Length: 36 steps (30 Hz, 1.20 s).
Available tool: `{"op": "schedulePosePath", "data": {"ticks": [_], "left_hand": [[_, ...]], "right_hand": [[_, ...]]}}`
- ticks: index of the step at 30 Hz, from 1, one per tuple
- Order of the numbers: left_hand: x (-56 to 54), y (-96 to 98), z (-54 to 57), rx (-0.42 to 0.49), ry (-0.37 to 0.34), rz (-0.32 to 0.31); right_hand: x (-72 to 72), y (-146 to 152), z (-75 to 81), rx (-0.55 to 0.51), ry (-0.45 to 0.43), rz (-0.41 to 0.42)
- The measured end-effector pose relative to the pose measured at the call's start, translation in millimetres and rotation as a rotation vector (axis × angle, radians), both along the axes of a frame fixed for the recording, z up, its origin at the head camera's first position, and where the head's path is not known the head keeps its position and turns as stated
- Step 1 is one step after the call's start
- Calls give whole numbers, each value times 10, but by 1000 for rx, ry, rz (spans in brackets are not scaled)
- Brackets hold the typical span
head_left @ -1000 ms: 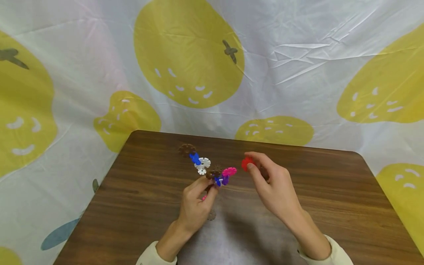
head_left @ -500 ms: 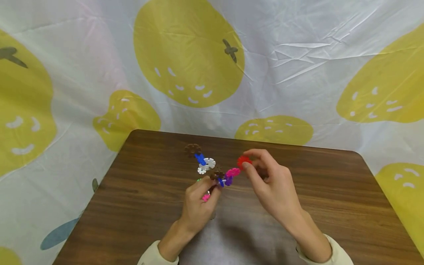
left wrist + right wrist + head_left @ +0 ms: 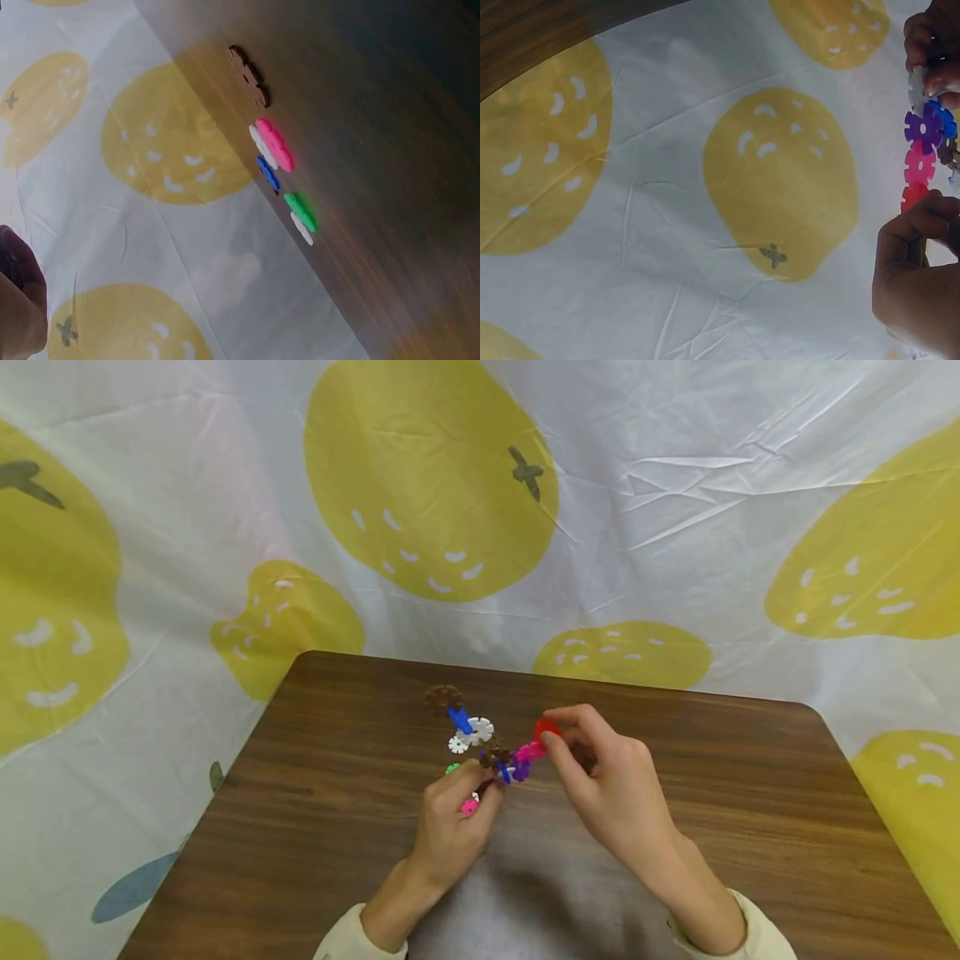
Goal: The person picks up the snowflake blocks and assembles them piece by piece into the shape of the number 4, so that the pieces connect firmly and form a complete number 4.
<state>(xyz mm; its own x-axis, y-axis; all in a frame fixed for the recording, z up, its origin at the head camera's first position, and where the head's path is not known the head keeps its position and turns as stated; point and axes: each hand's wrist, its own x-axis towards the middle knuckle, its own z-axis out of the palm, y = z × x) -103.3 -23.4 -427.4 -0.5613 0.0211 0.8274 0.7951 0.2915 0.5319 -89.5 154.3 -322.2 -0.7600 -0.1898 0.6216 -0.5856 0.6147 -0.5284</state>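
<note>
My left hand [image 3: 453,818] grips a branching chain of notched interlocking plastic discs. From its fingers one branch runs away through a white disc [image 3: 477,731] and a blue disc [image 3: 460,720] to a brown disc [image 3: 443,697]. The other branch goes right through a purple disc [image 3: 521,768] to a pink disc [image 3: 530,751]. Thumb and fingers of my right hand [image 3: 626,785] pinch a red disc [image 3: 546,728], its edge right at the pink disc's edge. In the right wrist view the red disc [image 3: 913,198] lines up below the pink disc [image 3: 919,163], partly hidden by fingers.
The wooden table [image 3: 337,777] lies beneath both hands, and a hanging cloth [image 3: 652,543] with yellow fruit prints stands behind its far edge. More discs show in the left wrist view: a brown one [image 3: 247,76], a pink one [image 3: 275,145] and a green one [image 3: 300,212].
My right hand has brought the red disc left to the pink disc. My left hand has moved slightly right with the chain, turning it a little.
</note>
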Motion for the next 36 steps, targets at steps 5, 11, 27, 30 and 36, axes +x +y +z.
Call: {"op": "schedulePosePath", "data": {"ticks": [5, 11, 27, 30, 36], "left_hand": [[2, 22, -14, 14, 23, 9], [-5, 31, -42, 28, 33, 13], [1, -25, -51, 48, 17, -18], [3, -34, -33, 41, -17, -20], [69, -15, -21, 113, -239, -142]], "right_hand": [[5, -19, -23, -6, 5, 13], [1, -27, -40, 21, 45, 19], [27, -47, -89, -31, 15, 35], [36, -40, -82, -69, -16, 35], [29, -76, -88, -59, 18, 43]]}}
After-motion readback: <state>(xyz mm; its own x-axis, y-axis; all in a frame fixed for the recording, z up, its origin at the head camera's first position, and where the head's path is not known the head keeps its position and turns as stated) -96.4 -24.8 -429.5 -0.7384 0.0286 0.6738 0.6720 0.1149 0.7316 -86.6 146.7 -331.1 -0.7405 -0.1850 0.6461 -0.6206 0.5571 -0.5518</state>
